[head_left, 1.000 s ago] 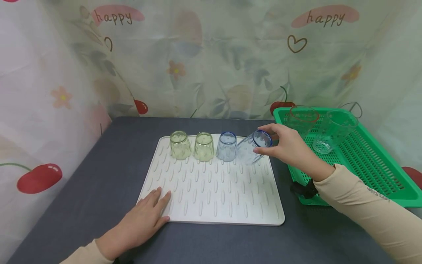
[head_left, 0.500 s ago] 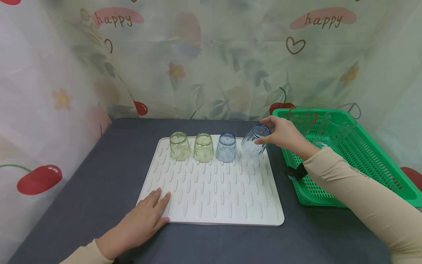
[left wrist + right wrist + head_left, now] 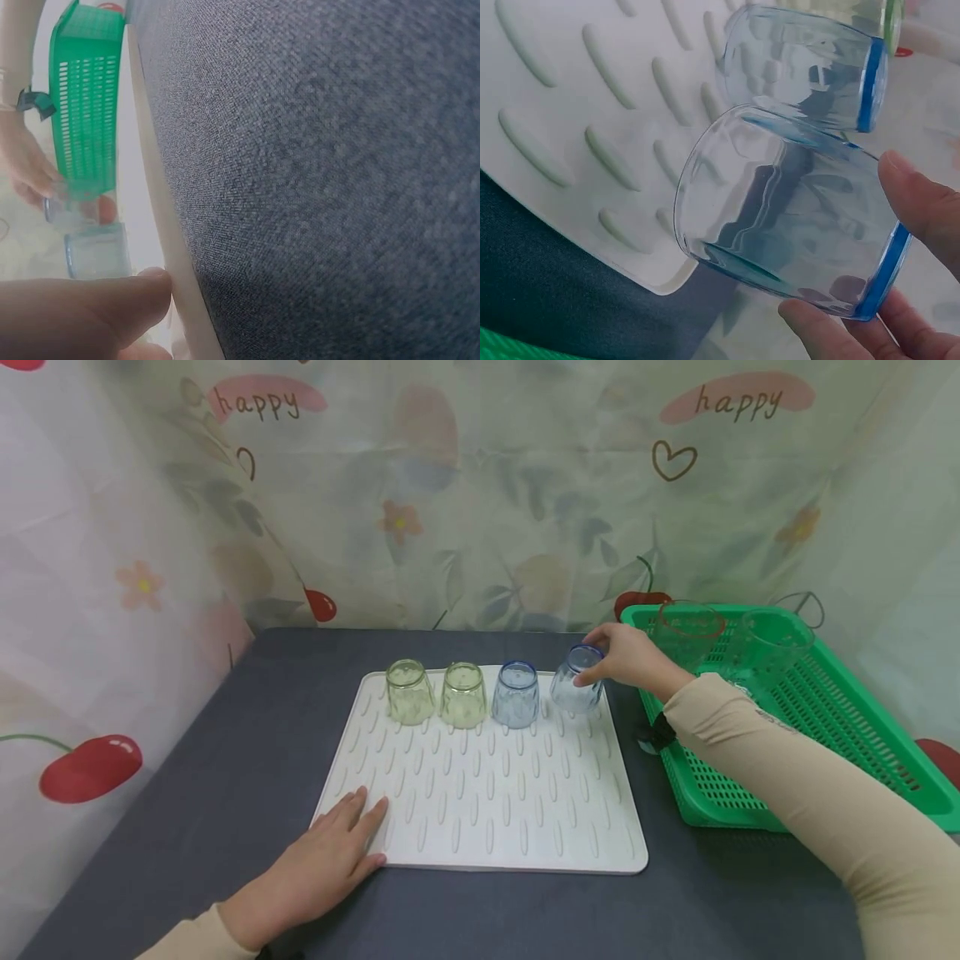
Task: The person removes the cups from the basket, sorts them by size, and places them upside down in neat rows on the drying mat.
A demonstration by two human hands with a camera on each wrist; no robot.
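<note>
My right hand [image 3: 636, 662] pinches a clear drinking glass with a blue base [image 3: 574, 693] between thumb and fingers near its base. That glass is upside down over the back right corner of the white ridged mat [image 3: 487, 814], tilted slightly. Whether its rim touches the mat cannot be told. Beside it, a second blue-based glass [image 3: 515, 700] stands inverted. Two green-tinted glasses, one in the middle [image 3: 463, 700] and one at the far left [image 3: 409, 697], continue the row. My left hand [image 3: 326, 860] rests on the mat's front left corner with fingers extended.
A green slotted basket [image 3: 701, 814] stands right of the mat, under my right forearm. Inside are a red-rimmed glass [image 3: 686, 635] and a clear glass [image 3: 768, 647]. A dark cloth [image 3: 187, 827] covers the table, with a patterned curtain [image 3: 487, 527] behind.
My right hand has moved back and slightly left, bringing the blue-based glass from a strong tilt to nearly upright, in line with the others. The left hand stays put.
</note>
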